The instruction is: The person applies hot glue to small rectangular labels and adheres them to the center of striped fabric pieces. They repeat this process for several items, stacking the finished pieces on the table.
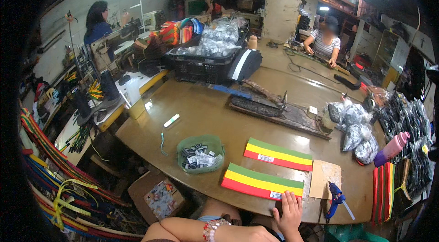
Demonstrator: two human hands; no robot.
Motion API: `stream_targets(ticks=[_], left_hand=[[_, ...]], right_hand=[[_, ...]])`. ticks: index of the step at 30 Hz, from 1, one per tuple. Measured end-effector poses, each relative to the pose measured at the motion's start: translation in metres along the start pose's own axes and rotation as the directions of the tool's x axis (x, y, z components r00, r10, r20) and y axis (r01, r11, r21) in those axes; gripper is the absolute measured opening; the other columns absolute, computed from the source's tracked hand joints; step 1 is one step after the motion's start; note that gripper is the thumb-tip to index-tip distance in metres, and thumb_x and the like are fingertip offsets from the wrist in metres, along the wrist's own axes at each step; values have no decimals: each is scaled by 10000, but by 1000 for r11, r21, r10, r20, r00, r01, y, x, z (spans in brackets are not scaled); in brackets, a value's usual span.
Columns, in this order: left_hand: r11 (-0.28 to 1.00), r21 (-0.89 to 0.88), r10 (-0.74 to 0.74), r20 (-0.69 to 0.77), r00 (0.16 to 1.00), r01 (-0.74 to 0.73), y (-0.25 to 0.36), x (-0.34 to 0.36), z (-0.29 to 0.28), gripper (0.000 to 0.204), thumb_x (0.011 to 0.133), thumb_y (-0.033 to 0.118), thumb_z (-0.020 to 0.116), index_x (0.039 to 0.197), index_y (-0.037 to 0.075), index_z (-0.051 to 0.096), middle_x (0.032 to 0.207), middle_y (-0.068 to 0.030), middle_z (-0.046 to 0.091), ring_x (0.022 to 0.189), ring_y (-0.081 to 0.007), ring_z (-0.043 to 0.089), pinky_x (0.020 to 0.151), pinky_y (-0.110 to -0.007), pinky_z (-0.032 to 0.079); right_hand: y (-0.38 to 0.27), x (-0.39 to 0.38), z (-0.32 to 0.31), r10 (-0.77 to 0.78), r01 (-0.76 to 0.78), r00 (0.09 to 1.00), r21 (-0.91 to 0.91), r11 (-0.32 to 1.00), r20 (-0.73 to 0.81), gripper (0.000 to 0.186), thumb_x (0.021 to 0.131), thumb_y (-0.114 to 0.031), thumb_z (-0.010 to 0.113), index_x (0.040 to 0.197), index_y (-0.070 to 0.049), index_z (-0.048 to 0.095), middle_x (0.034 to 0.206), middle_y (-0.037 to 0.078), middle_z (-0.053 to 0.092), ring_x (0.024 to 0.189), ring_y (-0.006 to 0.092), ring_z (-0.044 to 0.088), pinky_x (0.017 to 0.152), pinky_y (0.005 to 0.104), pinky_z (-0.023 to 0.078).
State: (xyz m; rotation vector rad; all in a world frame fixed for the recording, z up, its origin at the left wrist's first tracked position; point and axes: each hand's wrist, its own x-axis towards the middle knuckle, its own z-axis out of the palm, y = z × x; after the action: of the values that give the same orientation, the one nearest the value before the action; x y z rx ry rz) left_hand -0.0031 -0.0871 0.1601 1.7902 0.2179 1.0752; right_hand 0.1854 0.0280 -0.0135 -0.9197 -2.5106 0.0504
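Note:
My right hand [289, 212] lies palm down with fingers stretched out. Its fingertips touch the lower right end of the nearer green, yellow and red striped band [260, 181], beside the small white label [275, 195]. My left forearm, wearing a beaded bracelet, crosses the lower edge; of my left hand [259, 234] only the back shows, its fingers hidden. Just beyond lies a second striped band [279, 153] with its own white label [265, 158]. Right of the bands are a piece of cardboard [323, 171] and a blue glue gun [335, 198] with a clear glue stick.
A green basket [218, 162] of small labels stands left of the bands, near a white capped tube [171, 120]. Farther off are a long wooden board [297, 121], bagged goods [359, 139], a purple-pink bottle [392, 148] and a black crate [196, 70]. A co-worker [325, 43] sits across the table.

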Motion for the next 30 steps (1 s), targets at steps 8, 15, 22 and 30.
stream_targets(ticks=[8,15,22,30], left_hand=[[998,59,10,-88,996,-5,25,-4,-28,176,926,116,639,1028,-7,713,992,-145,698,864,-277,671,751,-359,539],[914,-375,33,-306,951,-153,90,42,-27,493,1019,307,420,1293,-92,520,1229,-219,610,1101,-276,623,939,-353,495],[882,-233,353,-248,902,-409,75,66,-1,714,970,469,405,1310,-158,441,1228,-302,568,1109,-340,607,958,-376,481],[873,-105,448,-211,869,-476,62,65,6,982,915,654,387,1330,-234,349,1228,-396,521,1119,-414,590,980,-402,465]], right_hand=[[7,-3,10,-3,3,1000,-20,1000,-8,600,837,-350,640,1318,-12,521,1373,164,516,1323,311,444,1142,479,244],[12,-4,10,17,-11,995,-63,998,95,591,845,-359,656,1306,-10,534,1351,154,538,1301,307,467,1132,470,256],[4,-1,6,15,-16,1000,-45,999,-6,569,843,-369,655,1293,-35,552,1335,136,554,1286,287,485,1127,469,264],[5,0,3,2,-3,1000,-12,1000,-27,569,813,-312,676,1293,-35,546,1329,148,553,1273,303,492,1110,470,281]])
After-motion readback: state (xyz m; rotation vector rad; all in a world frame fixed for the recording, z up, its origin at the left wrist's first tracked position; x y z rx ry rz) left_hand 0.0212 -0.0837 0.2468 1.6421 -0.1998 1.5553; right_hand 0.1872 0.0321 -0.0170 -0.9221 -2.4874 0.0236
